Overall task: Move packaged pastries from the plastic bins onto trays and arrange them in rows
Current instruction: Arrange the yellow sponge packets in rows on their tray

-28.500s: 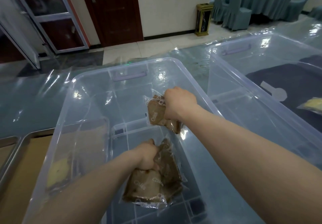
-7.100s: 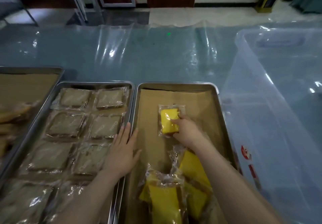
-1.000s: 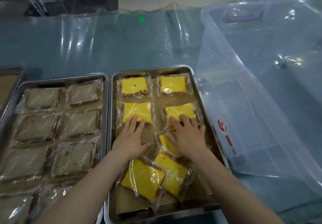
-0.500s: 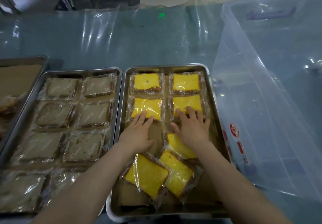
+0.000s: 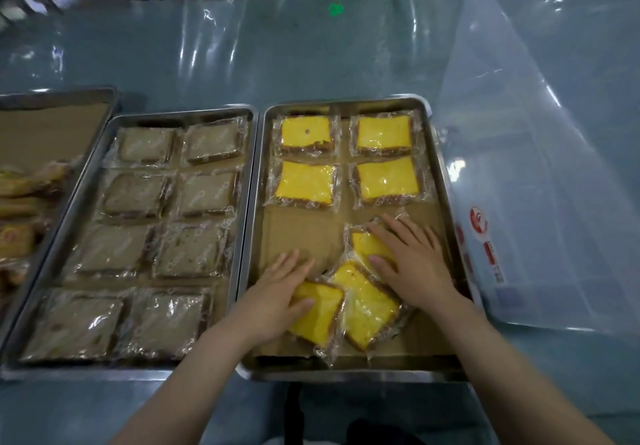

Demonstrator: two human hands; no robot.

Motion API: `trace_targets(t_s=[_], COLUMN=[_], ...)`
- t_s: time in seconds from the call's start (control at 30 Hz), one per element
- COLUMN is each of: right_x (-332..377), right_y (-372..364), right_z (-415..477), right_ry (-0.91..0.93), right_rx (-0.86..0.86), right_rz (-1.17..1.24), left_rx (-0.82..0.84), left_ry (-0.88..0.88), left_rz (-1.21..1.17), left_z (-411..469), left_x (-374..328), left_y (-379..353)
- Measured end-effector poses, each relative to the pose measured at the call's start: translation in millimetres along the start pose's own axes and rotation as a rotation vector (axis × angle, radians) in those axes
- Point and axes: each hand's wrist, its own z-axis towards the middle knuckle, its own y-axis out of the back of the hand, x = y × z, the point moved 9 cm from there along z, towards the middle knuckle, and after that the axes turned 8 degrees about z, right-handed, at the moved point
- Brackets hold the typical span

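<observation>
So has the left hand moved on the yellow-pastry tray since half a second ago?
Yes. The left hand has drawn back toward the near edge of the tray: its fingertips were at the second-row left pastry, now bare paper lies between.

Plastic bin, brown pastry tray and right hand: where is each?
Plastic bin (image 5: 519, 202): head view, side wall.
Brown pastry tray (image 5: 104, 370): head view, near rim.
Right hand (image 5: 415, 264): head view, back of hand.

left hand (image 5: 273, 294) back, onto loose pastry (image 5: 320, 318)
</observation>
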Motion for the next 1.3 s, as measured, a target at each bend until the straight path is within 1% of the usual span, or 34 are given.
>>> trace_targets(t_s=[0.07,0.2,0.3,0.4,0.57,0.63,0.7,0.77,0.87,0.93,1.0,1.07,1.13,1.2,1.3], right_x=[0,2,0,-5,-7,-12,-13,-13,-15,-12,-8,-5,0,8,18], right_y=[0,1,5,4,9,12,12,10,10,16,28,39,50,58,63], right_z=[0,-3,-11,-18,-26,-28,-31,-33,-34,-27,-18,-6,6,17,18], right_ry=[-0.009,-0.038,-0.108,-0.167,-0.13,-0.146,-0.156,-0.169,-0.22,-0.228,-0.223,-0.225,-0.204,-0.149,-0.117], right_rx=[0.01,0.005,-0.051,-0.06,-0.054,-0.046,-0.017,0.025,0.055,0.053,0.019,-0.03,-0.087,-0.167,-0.31], right_rz=[-0.014,-0.022,-0.015,0.013,-0.018,-0.012,-0.011,0.002,0.066,0.079,0.084,0.074,0.011,-0.05,-0.081], left_rx=[0.003,-0.139,-0.27,-0.347,-0.335,-0.304,-0.308,-0.372,-0.488,-0.55,-0.578,-0.54,-0.459,-0.381,-0.331], left_ry=[0.047,0.126,0.248,0.323,0.377,0.395,0.406,0.398,0.293,0.22,0.175,0.137,0.115,0.11,0.113], left_rz=[0.064,0.133,0.082,0.058,0.055,0.067,0.07,0.069,0.072,-0.002,-0.08,-0.083,-0.02,0.063,0.11], left_z=[-1,0,3,14,39,48,50,46,32,15,-2,-10,-5,3,11], left_x=[2,5,10,12,16,15,13,6,-20,-35,-44,-49,-48,-44,-37], left_y=[-9,-11,-5,4,22,28,35,46,53,46,29,11,-2,-8,-10])
